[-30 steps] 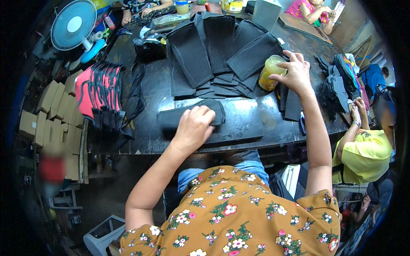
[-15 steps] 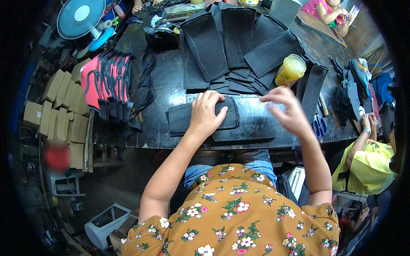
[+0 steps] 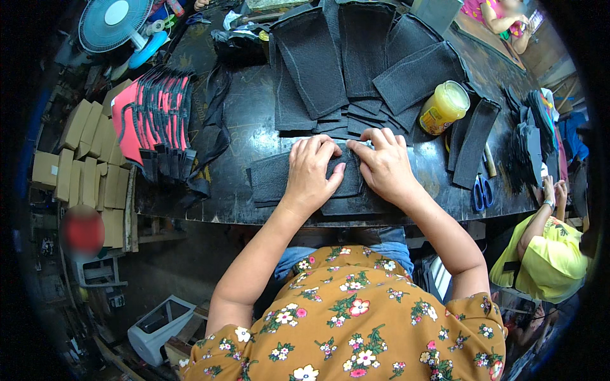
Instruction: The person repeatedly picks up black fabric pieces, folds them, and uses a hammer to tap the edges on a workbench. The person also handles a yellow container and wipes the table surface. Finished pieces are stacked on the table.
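A flat black foam piece [image 3: 270,181] lies near the front edge of the dark worktable [image 3: 248,136]. My left hand [image 3: 312,170] presses flat on its middle, fingers spread. My right hand [image 3: 382,164] rests beside it on the same piece, fingertips meeting the left hand's. Both hands hide the piece's centre and right part. Just beyond the fingers, several similar black pieces [image 3: 346,66] lie fanned out in overlapping rows.
A yellow jar [image 3: 443,106] stands right of my hands, with a black strip [image 3: 473,143] and blue scissors [image 3: 481,190] nearby. Red-and-black pieces [image 3: 152,111] are stacked at left. A fan [image 3: 114,24] sits far left. A person in yellow [image 3: 546,254] sits at right.
My right hand came back from the yellow jar and settled on the foam piece beside my left hand. The left hand stayed pressing on the piece.
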`<state>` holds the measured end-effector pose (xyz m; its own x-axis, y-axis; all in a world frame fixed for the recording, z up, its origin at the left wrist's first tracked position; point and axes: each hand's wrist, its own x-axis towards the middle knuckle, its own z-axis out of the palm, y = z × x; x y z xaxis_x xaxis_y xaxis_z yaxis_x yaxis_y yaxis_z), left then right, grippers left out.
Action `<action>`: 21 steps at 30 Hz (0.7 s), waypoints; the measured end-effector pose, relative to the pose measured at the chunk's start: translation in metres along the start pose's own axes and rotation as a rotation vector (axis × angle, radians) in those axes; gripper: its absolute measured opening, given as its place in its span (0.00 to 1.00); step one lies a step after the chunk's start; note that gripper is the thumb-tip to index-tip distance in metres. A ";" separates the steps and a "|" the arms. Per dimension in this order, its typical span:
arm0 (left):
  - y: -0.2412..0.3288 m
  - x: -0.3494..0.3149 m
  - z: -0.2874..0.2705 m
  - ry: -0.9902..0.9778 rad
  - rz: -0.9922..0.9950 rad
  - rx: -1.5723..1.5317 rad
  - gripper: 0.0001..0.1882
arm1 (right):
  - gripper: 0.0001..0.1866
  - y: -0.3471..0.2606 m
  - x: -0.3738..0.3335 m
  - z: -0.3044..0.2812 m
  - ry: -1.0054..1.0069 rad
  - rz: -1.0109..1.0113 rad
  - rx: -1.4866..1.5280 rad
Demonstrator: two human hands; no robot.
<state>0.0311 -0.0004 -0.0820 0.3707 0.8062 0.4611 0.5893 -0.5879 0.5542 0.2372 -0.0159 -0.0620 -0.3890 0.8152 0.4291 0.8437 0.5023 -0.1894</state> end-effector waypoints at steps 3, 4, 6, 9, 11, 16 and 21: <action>0.000 0.000 -0.001 -0.001 0.010 0.025 0.13 | 0.21 0.008 0.002 0.002 -0.019 -0.019 0.053; 0.000 0.000 -0.001 -0.001 0.006 0.022 0.13 | 0.22 0.011 0.000 0.000 -0.027 -0.031 0.081; -0.001 0.000 0.000 0.014 0.009 0.018 0.13 | 0.21 0.016 -0.009 -0.006 -0.060 -0.045 0.169; -0.002 0.000 0.001 0.017 0.007 0.003 0.13 | 0.19 0.022 -0.021 -0.017 -0.117 -0.091 0.285; -0.002 -0.001 0.002 0.022 0.007 -0.007 0.12 | 0.20 0.024 -0.022 -0.017 -0.139 -0.038 0.362; -0.001 -0.001 0.002 0.033 0.019 0.008 0.12 | 0.23 0.009 -0.021 -0.011 -0.081 0.002 0.237; -0.002 -0.002 0.002 0.023 0.010 -0.002 0.13 | 0.19 -0.022 -0.054 -0.031 0.050 -0.253 0.032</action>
<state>0.0309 -0.0011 -0.0854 0.3597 0.7986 0.4825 0.5839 -0.5960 0.5512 0.2506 -0.0797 -0.0535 -0.5666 0.6473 0.5098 0.7093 0.6980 -0.0980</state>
